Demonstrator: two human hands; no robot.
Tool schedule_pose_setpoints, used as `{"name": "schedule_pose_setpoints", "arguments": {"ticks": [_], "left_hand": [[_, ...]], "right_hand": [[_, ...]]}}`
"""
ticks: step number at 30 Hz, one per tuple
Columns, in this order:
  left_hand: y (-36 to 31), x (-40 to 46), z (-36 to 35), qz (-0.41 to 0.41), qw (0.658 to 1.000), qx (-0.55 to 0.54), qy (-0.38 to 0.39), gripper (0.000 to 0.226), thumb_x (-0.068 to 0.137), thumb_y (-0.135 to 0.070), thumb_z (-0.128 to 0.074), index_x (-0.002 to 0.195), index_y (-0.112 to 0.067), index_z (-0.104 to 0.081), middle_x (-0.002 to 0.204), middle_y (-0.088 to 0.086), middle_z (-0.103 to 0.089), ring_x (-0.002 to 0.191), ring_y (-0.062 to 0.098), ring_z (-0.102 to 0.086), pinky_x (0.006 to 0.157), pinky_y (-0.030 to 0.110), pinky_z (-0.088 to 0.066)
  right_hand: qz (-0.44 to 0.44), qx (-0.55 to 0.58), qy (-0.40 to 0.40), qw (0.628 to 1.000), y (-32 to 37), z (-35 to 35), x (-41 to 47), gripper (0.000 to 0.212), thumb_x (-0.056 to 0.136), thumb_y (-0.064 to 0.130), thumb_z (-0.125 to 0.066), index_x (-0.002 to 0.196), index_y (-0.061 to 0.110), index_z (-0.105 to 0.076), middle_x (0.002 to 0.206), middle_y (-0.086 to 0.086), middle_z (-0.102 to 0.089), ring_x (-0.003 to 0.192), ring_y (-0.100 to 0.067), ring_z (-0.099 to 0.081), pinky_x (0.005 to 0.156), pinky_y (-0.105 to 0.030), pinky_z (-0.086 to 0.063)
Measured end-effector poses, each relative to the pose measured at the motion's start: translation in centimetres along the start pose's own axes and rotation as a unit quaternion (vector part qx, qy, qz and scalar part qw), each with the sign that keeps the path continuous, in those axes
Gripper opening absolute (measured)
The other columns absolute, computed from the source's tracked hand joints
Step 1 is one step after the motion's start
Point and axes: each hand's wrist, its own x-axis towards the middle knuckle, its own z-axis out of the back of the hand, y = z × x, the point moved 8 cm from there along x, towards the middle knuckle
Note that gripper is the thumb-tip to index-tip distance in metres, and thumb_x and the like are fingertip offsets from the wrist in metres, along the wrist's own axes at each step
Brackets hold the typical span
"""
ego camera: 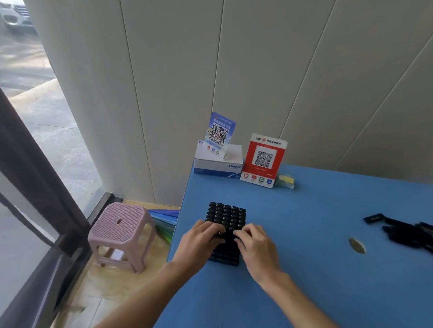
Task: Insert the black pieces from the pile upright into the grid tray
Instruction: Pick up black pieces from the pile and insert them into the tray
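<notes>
A black grid tray [224,259] lies on the blue table near its left edge. Several black pieces [227,215] stand upright in the tray's far rows. My left hand [202,242] and my right hand [256,247] sit over the middle of the tray, fingertips almost meeting. Both hands have curled fingers that pinch black pieces at the row in the tray's middle; the fingers hide the slots beneath. The pile of loose black pieces [411,234] lies flat at the table's right edge, far from both hands.
At the back of the blue table [304,279] stand a white box [217,167] with a blue QR card, a red QR sign [262,161] and a small yellow pad [286,181]. A hole [356,245] pierces the tabletop. A pink stool [120,234] stands on the floor to the left.
</notes>
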Motion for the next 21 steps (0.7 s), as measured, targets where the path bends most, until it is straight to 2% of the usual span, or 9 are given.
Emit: {"name": "schedule_pose_setpoints", "arguments": {"ticks": [4, 7, 11, 13, 17, 21], "left_hand": [[-0.3, 0.5, -0.3, -0.028, 1.0, 0.006, -0.009, 0.028, 0.074, -0.017, -0.077, 0.096, -0.021, -0.059, 0.093, -0.007, -0.062, 0.084, 0.012, -0.049, 0.059, 0.026, -0.049], [0.0, 0.8, -0.6, -0.028, 0.999, 0.019, -0.013, 0.028, 0.074, -0.019, -0.077, 0.096, -0.023, -0.059, 0.094, -0.007, -0.061, 0.083, 0.012, -0.048, 0.065, 0.026, -0.047], [0.1, 1.0, -0.5, -0.028, 0.998, 0.048, -0.022, 0.022, 0.075, -0.025, -0.072, 0.094, -0.024, -0.061, 0.095, -0.006, -0.06, 0.085, 0.013, -0.047, 0.073, 0.02, -0.033], [0.0, 1.1, -0.4, -0.03, 0.998, 0.057, -0.027, 0.021, 0.075, -0.026, -0.072, 0.094, -0.024, -0.062, 0.094, -0.006, -0.06, 0.085, 0.013, -0.047, 0.074, 0.02, -0.031], [0.1, 1.3, -0.6, -0.034, 0.997, 0.067, -0.034, 0.027, 0.072, -0.024, -0.079, 0.094, -0.025, -0.063, 0.094, -0.006, -0.061, 0.086, 0.014, -0.049, 0.075, 0.02, -0.03], [-0.1, 1.3, -0.6, -0.054, 0.994, 0.076, -0.05, 0.029, 0.07, -0.023, -0.08, 0.094, -0.024, -0.062, 0.093, -0.004, -0.062, 0.087, 0.013, -0.048, 0.076, 0.023, -0.032]], "right_hand": [[0.017, -0.009, 0.004, 1.0, 0.5, -0.4, 0.2, 0.027, 0.064, 0.008, -0.083, 0.086, 0.017, -0.071, 0.076, 0.004, -0.056, 0.067, -0.017, -0.056, 0.047, -0.027, -0.048], [0.014, -0.006, 0.014, 1.0, 0.4, -0.8, 0.3, 0.033, 0.065, 0.008, -0.083, 0.094, 0.02, -0.071, 0.075, 0.004, -0.053, 0.067, -0.017, -0.055, 0.045, -0.027, -0.048], [0.016, 0.005, 0.025, 1.0, 0.0, -1.1, 0.1, 0.043, 0.067, 0.01, -0.081, 0.106, 0.022, -0.068, 0.074, 0.004, -0.051, 0.067, -0.016, -0.053, 0.045, -0.026, -0.047], [0.023, 0.004, 0.03, 0.999, -0.1, -1.3, -0.1, 0.042, 0.069, 0.012, -0.08, 0.109, 0.021, -0.067, 0.077, 0.004, -0.052, 0.069, -0.015, -0.053, 0.048, -0.026, -0.049], [0.019, 0.002, 0.025, 1.0, -0.6, -1.1, -0.1, 0.041, 0.071, 0.014, -0.078, 0.11, 0.019, -0.064, 0.082, 0.005, -0.055, 0.072, -0.014, -0.056, 0.053, -0.025, -0.051], [0.019, -0.005, 0.024, 1.0, -1.2, -0.9, -0.1, 0.034, 0.072, 0.015, -0.078, 0.104, 0.019, -0.066, 0.08, 0.005, -0.055, 0.072, -0.013, -0.056, 0.051, -0.023, -0.049]]}}
